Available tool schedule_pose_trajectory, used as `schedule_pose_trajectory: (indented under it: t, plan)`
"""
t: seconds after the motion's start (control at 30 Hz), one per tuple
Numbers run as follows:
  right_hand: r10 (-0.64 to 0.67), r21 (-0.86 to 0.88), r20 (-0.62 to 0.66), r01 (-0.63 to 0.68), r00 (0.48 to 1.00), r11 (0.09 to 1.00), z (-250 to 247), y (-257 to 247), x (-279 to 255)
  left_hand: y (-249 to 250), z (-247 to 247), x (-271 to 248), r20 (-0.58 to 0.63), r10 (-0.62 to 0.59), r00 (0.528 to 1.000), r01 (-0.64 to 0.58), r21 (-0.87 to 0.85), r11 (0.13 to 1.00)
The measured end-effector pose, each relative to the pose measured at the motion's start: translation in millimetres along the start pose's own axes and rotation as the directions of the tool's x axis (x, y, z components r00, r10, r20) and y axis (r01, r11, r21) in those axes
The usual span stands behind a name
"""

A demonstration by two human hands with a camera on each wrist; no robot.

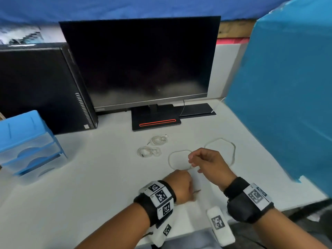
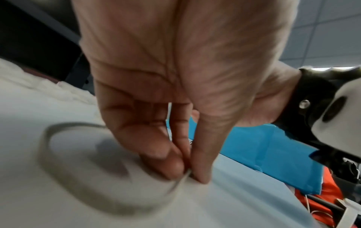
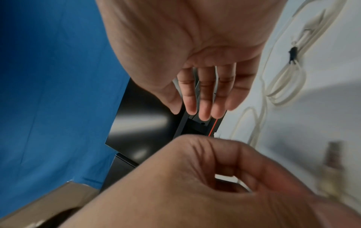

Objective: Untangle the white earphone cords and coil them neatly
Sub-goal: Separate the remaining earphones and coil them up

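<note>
- Left hand (image 1: 180,186), head view: curled low on the white table (image 1: 89,186), pinching the loose white cord (image 1: 179,151) near its plug end (image 1: 197,191), which pokes out to the right of the knuckles. Right hand (image 1: 206,161) is raised just beyond it; thumb and forefinger meet where the cord crosses, and whether they nip it cannot be told. The cord forms one loop left of this hand and a wider loop to its right. Two coiled earphone sets (image 1: 152,146) lie further back, near the monitor base (image 1: 156,121). A blue drawer unit (image 1: 28,142) stands at far left.
- Left wrist view: left hand (image 2: 175,77) pins the cord (image 2: 58,131) to the table (image 2: 234,200) between thumb and fingertips (image 2: 170,163); a blurred loop runs off to the left.
- Right wrist view: right hand (image 3: 195,46) shows straight, relaxed fingers (image 3: 204,95) with nothing visibly held. Left hand (image 3: 195,185) fills the foreground, clenched. Cord (image 3: 259,95) and one coiled set (image 3: 289,69) lie on the table (image 3: 332,108) at right.
</note>
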State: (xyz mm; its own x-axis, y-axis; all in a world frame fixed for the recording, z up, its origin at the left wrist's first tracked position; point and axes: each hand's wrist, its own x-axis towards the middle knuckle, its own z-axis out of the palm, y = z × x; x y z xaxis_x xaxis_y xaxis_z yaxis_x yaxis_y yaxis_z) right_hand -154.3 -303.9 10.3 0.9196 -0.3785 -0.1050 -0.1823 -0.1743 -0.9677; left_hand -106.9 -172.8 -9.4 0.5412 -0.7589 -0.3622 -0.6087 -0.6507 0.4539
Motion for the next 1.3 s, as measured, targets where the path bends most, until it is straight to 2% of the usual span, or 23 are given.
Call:
schedule_pose_trajectory:
  t: [0.17, 0.23, 0.27, 0.3, 0.33, 0.4, 0.43, 0.47, 0.5, 0.53, 0.63, 0.67, 0.7, 0.8, 0.87, 0.93, 1.0, 1.07, 1.13, 1.23, 1.3]
  plan:
    - [-0.031, -0.009, 0.030, 0.031, 0.999, 0.999, 6, -6, -3, 2, 0, -1, -0.024, -0.003, 1.000, 0.003, 0.026, 1.000]
    - [-0.069, -0.036, -0.041, 0.068, 0.997, 0.997, 8, -3, -4, 0, -6, -4, -0.081, -0.005, 0.997, -0.001, -0.071, 0.997]
    - [-0.073, -0.027, -0.090, 0.071, 0.993, 0.997, 10, -5, -5, -3, -11, -6, -0.158, 0.003, 0.987, -0.030, -0.169, 0.985]
    - [-0.064, 0.001, -0.118, 0.064, 0.991, 0.998, 12, -6, -6, -8, -17, -9, -0.257, 0.010, 0.966, -0.091, -0.304, 0.948]
    - [-0.052, 0.054, -0.084, 0.057, 0.995, 0.997, 16, -9, -7, -11, -25, -14, -0.358, -0.002, 0.934, -0.173, -0.456, 0.873]
    - [-0.009, 0.177, 0.127, -0.013, 0.992, 0.984, 31, -18, -12, -19, -41, -28, -0.480, -0.116, 0.870, -0.322, -0.729, 0.604]
    - [-0.002, 0.219, 0.265, -0.058, 0.964, 0.974, 41, -23, -17, -23, -47, -36, -0.479, -0.181, 0.859, -0.356, -0.813, 0.461]
    - [-0.011, 0.243, 0.368, -0.084, 0.930, 0.966, 50, -29, -22, -27, -54, -44, -0.478, -0.221, 0.850, -0.382, -0.849, 0.366]
    - [-0.023, 0.256, 0.424, -0.095, 0.905, 0.962, 58, -33, -25, -32, -59, -52, -0.493, -0.238, 0.837, -0.409, -0.852, 0.328]
    - [-0.028, 0.255, 0.430, -0.092, 0.902, 0.963, 63, -36, -26, -37, -63, -60, -0.514, -0.244, 0.822, -0.436, -0.844, 0.311]
    - [-0.043, 0.142, 0.324, -0.004, 0.945, 0.990, 63, -41, -19, -60, -64, -75, -0.578, -0.281, 0.766, -0.478, -0.805, 0.352]
    - [-0.075, 0.107, 0.301, 0.045, 0.951, 0.993, 61, -41, -16, -69, -61, -80, -0.582, -0.288, 0.760, -0.471, -0.800, 0.372]
    - [-0.117, 0.074, 0.292, 0.100, 0.949, 0.992, 60, -41, -14, -77, -58, -83, -0.573, -0.283, 0.769, -0.453, -0.801, 0.391]
    - [-0.214, -0.046, 0.324, 0.241, 0.922, 0.970, 60, -32, -12, -90, -48, -88, -0.446, -0.196, 0.873, -0.327, -0.835, 0.443]
    - [-0.222, -0.087, 0.348, 0.267, 0.911, 0.960, 62, -25, -11, -91, -44, -86, -0.340, -0.180, 0.923, -0.228, -0.860, 0.457]
    - [-0.234, -0.086, 0.367, 0.283, 0.900, 0.955, 63, -25, -10, -87, -40, -83, -0.260, -0.164, 0.952, -0.161, -0.875, 0.457]
    - [-0.257, -0.045, 0.335, 0.288, 0.907, 0.957, 62, -27, -7, -83, -40, -82, -0.215, -0.146, 0.966, -0.133, -0.891, 0.434]
    - [-0.259, 0.024, 0.256, 0.262, 0.931, 0.965, 59, -29, -3, -80, -47, -84, -0.208, -0.121, 0.971, -0.148, -0.912, 0.383]
    - [-0.274, 0.079, 0.225, 0.263, 0.935, 0.962, 58, -29, -1, -73, -60, -89, -0.258, -0.107, 0.960, -0.220, -0.935, 0.276]
    - [-0.310, 0.044, 0.235, 0.308, 0.921, 0.950, 64, -22, -6, -59, -81, -91, -0.381, -0.143, 0.913, -0.369, -0.924, 0.102]
    - [-0.342, -0.061, 0.267, 0.370, 0.901, 0.927, 71, -17, -14, -53, -91, -87, -0.465, -0.190, 0.865, -0.462, -0.885, 0.059]
